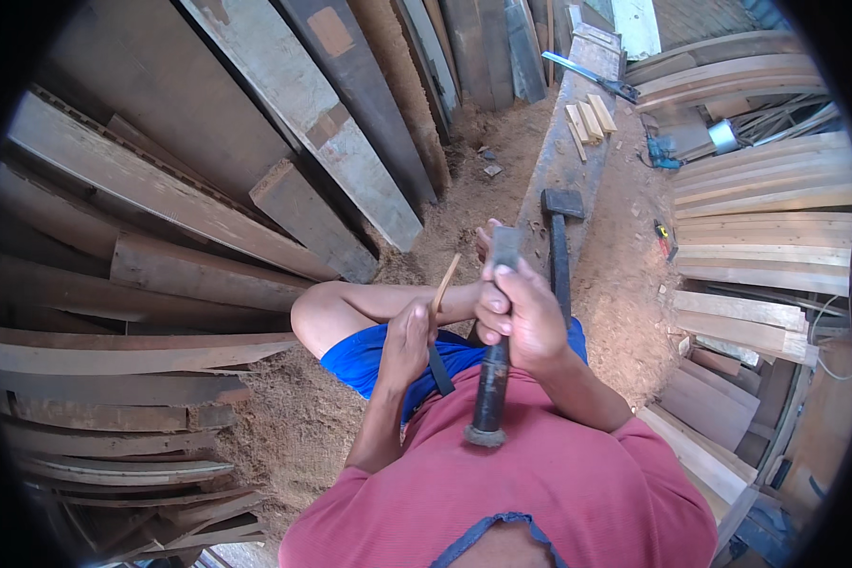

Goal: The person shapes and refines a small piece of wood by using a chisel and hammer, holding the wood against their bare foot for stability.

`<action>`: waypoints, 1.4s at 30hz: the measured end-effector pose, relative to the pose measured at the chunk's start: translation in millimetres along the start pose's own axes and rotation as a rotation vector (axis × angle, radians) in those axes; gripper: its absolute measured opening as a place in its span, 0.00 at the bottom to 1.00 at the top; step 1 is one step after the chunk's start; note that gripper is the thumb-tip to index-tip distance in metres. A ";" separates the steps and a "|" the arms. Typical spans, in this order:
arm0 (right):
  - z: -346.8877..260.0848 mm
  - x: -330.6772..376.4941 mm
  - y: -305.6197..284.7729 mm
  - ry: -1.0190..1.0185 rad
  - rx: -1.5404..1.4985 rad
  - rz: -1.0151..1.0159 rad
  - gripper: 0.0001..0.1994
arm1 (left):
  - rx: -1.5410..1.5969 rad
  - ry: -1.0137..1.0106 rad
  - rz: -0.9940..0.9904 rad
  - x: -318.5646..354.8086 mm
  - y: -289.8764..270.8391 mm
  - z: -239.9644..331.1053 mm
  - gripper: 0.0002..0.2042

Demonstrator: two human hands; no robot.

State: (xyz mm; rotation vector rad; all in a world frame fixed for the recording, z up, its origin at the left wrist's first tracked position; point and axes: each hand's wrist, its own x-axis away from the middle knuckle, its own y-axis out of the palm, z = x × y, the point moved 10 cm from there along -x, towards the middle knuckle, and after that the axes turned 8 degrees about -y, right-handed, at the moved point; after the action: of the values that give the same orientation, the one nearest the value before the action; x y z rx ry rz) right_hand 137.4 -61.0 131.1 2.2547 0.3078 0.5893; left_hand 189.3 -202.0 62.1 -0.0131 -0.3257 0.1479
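Note:
In front of my chest, my right hand is wrapped round a chisel. Its wide metal blade points up and away, and the dark handle with a battered end hangs down toward my shirt. My left hand is closed on a thin wooden stick that sticks out above the fingers. Below that hand a flat dark strip shows; whether it joins the stick I cannot tell. A hammer with a block-shaped head and dark handle lies just beyond my right hand, on a long plank.
Farther along the plank lie several small wood pieces and a handsaw. Boards lean at the left; stacked timber fills the right. A blue power tool and a red-yellow tool lie near it. Sawdust covers the ground.

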 end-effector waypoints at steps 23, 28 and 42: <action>-29.3 -33.7 8.6 -0.236 0.574 -0.185 0.11 | 0.864 -0.201 -0.489 7.6 47.4 17.8 0.22; -28.4 -40.3 0.0 -0.273 0.751 -0.163 0.08 | 0.835 -0.239 -0.515 5.8 62.9 20.7 0.22; 6.1 -29.5 0.9 -0.095 0.089 -0.038 0.11 | 0.647 -0.017 -0.242 -33.2 35.1 11.4 0.11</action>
State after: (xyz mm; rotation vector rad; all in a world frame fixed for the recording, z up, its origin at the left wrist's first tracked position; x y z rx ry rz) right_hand 115.0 -77.0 118.8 2.3489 0.3340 0.4547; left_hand 149.6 -172.3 61.0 0.6662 -0.2824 0.0081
